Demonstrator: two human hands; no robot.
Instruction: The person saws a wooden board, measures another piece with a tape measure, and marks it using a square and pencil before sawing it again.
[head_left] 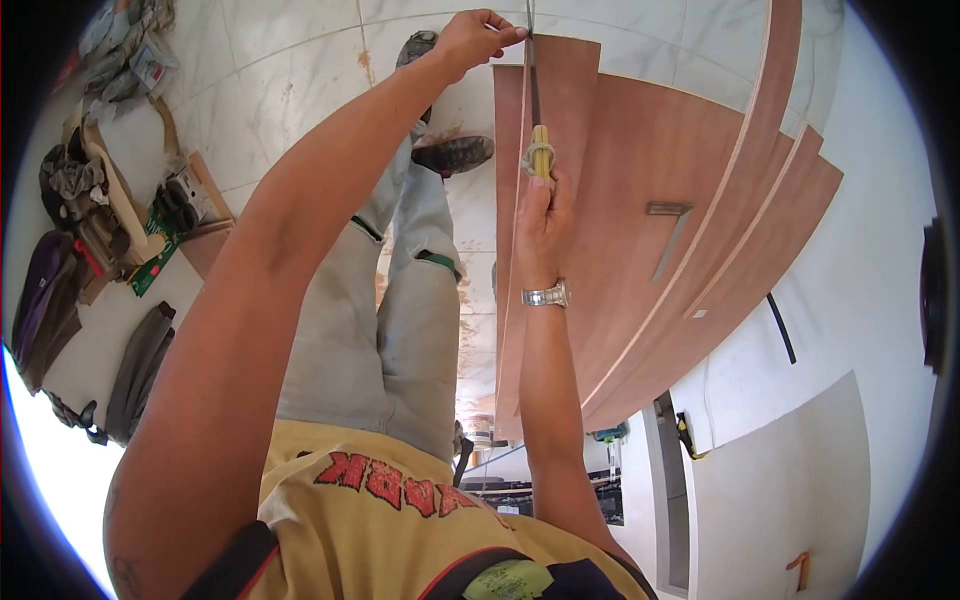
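Observation:
My right hand (pixel 543 220), below a metal wristwatch (pixel 545 293), is wrapped round the yellow handle (pixel 541 150) of a tool, with pale cord wound about it. The tool's narrow dark blade (pixel 535 90) points away from me along a long reddish-brown board (pixel 570 90). Near the far end of the blade, my left hand (pixel 488 38) has thumb and forefinger pinched together at the board's edge; what they grip is too small to tell. Wider brown sheets (pixel 640 150) lie to the right, with a metal square (pixel 672 235) on them.
Long narrow strips (pixel 735 170) run along the sheets at the right. My shoes (pixel 453 156) stand on pale tiles (pixel 300 70) left of the boards. Bags, tools and cloths (pixel 100 220) are heaped at the far left. A white wall (pixel 790 450) is at the lower right.

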